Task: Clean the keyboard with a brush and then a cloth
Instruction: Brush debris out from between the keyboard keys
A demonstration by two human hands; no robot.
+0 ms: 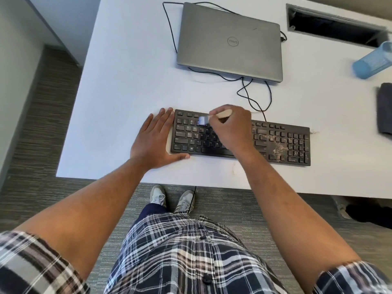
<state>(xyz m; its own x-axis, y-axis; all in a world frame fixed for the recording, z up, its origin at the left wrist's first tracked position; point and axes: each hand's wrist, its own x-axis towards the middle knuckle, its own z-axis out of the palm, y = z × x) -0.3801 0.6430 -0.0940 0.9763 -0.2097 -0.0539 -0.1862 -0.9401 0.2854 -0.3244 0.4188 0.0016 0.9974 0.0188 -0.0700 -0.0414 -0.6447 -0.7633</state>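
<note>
Brushing is under way: the right hand [231,126] grips a small wooden-handled brush [212,117], bristles on the upper-left keys of the black flat keyboard [239,137] at frame centre. Flat and open, the left hand [156,141] braces its left end. Crumbs still coat the right keys; the dark folded cloth [384,109] at the right edge lies unused.

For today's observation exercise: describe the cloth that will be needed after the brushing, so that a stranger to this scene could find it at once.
Start at the white desk and follow the black keyboard to its dusty right end. Past that end, at the picture's right edge, lies the cloth, below a blue bottle. It is the only soft, dark grey, folded thing there.
</note>
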